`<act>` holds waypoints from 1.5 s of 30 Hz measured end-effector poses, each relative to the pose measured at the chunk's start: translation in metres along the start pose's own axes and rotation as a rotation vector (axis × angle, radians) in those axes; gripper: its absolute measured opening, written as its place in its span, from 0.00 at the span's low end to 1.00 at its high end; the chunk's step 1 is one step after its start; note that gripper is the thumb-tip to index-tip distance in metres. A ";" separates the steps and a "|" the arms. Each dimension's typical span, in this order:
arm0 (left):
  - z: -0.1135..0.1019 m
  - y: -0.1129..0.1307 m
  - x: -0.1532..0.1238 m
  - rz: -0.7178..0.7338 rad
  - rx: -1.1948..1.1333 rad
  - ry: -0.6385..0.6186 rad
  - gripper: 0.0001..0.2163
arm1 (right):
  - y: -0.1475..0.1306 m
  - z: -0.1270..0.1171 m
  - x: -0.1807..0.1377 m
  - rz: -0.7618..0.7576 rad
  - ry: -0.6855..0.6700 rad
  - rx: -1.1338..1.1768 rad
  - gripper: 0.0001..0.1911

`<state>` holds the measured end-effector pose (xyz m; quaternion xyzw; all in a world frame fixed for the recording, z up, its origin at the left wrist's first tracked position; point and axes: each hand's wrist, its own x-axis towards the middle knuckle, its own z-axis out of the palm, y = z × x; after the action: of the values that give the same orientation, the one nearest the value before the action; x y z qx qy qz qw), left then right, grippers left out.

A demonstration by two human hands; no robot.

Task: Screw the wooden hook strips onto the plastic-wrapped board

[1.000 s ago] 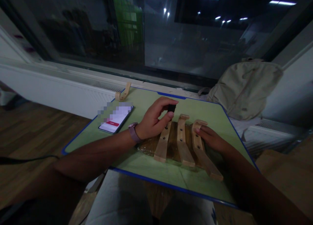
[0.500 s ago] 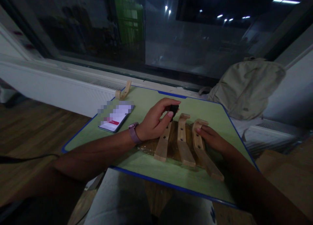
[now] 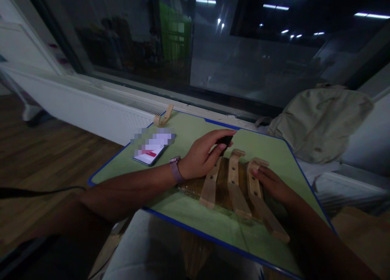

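A person's left hand pinches a small black object between thumb and fingers above the far end of the left wooden hook, palm inward, the watch-banded wrist low and the forearm reaching in from the near left. The right hand comes from the near right, forearm slanting inward, its thumb on the upper part of the right wooden hook; the fingers are partly hidden, so how far they close cannot be told.

The 3 hooks, counting the middle wooden hook, lie side by side across a brown, glossy bundle on the green surface, curled ends far, flat ends near. Each looks light and stiff, smooth but hardly slippery, and unlikely to break; the straight, drilled stretch below the curl would seem the surest hold. The wrapped bundle beneath may be slicker, letting hooks slide. The black object looks light, best pinched by its sides.
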<state>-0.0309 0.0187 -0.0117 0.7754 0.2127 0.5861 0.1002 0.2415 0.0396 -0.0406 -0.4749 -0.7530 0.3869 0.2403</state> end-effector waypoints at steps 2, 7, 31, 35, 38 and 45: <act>-0.002 0.001 0.002 0.066 0.015 -0.013 0.16 | -0.002 0.000 0.001 -0.004 -0.011 0.022 0.37; -0.005 0.002 0.006 0.101 0.125 0.023 0.16 | -0.003 0.001 0.002 0.006 0.008 0.029 0.39; -0.004 -0.009 -0.008 -0.125 -0.164 0.002 0.20 | -0.004 0.007 0.004 -0.045 0.012 0.142 0.28; -0.005 -0.011 -0.004 -0.079 -0.209 0.006 0.16 | -0.005 0.008 0.005 -0.048 0.032 0.180 0.26; -0.009 -0.015 -0.001 0.021 -0.156 0.065 0.15 | -0.003 0.009 0.005 -0.049 0.056 0.205 0.24; -0.010 -0.013 -0.005 -0.117 0.030 0.105 0.18 | 0.000 0.011 0.007 -0.055 0.042 0.230 0.22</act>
<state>-0.0444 0.0271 -0.0185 0.7312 0.2713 0.6160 0.1111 0.2309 0.0421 -0.0473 -0.4312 -0.7113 0.4540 0.3194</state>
